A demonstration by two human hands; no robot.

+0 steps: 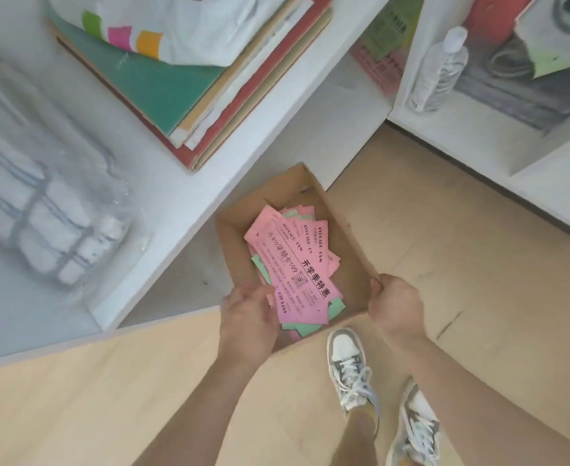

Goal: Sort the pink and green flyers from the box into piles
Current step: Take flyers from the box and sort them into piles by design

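A brown cardboard box is held over the wooden floor, half under a white shelf. Inside lie several pink flyers with black print, spread over green flyers that peek out at the near and left edges. My left hand grips the box's near left corner, fingers curled over the rim beside the flyers. My right hand grips the near right corner, thumb on the rim.
The white shelf carries a stack of coloured card and books and a plastic-wrapped pack of bottles. A lower shelf shows more pink and green flyers and a clear bottle. My sneakers stand on the floor.
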